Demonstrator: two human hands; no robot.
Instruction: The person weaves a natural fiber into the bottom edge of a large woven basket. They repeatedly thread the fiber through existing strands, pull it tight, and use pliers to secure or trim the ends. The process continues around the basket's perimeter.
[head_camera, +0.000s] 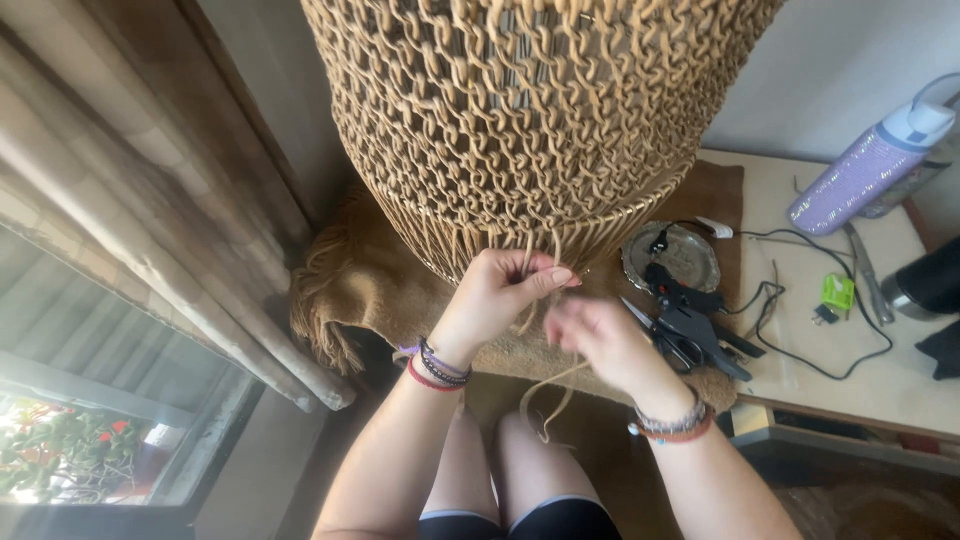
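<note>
Tan cords (545, 385) at the lower rim of a woven cord basket (520, 130) are pinched by the left hand (505, 290); the blurred right hand (595, 335) is closed on a strand near the table (860, 370) edge.

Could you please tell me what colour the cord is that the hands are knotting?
The cord is tan, matching the woven shade; the head view shows it.
</note>
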